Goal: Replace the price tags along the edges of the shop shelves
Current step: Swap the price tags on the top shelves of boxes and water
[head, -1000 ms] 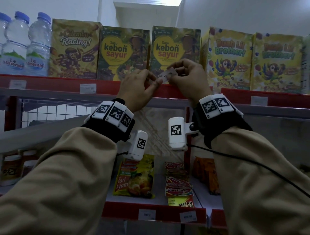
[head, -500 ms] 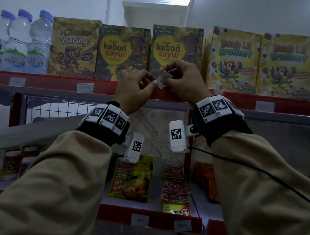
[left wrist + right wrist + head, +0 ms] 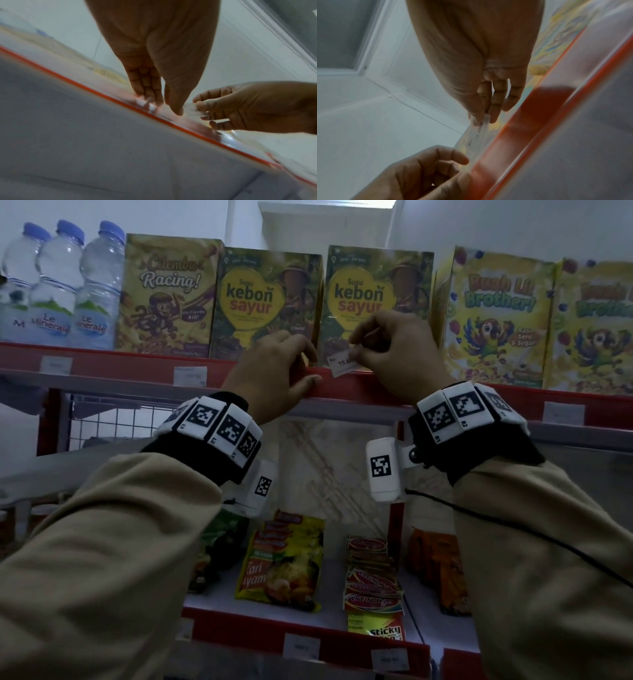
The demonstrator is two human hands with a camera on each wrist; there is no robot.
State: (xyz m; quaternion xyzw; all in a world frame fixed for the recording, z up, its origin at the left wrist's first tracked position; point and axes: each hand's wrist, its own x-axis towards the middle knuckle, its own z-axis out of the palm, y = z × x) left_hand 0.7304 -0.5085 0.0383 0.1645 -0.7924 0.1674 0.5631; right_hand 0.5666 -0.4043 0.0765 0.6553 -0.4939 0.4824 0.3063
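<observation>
Upper shelf edge [image 3: 370, 386]: water bottles [image 3: 68, 285] at 10 o'clock, cereal boxes [image 3: 373, 302] in a row to 2 o'clock. Price tag [image 3: 342, 364] at centre, right hand [image 3: 394, 350] at its 3 o'clock, left hand [image 3: 274, 371] at its 9. Noodle packets [image 3: 281, 563] on the lower shelf, 6 o'clock.

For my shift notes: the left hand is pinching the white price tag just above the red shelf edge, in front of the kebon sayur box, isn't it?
Not quite: the right hand pinches the price tag, as the head view shows. The left hand rests on the red shelf edge beside it. The rest holds: the tag is just above the edge, before the kebon sayur box.
</observation>
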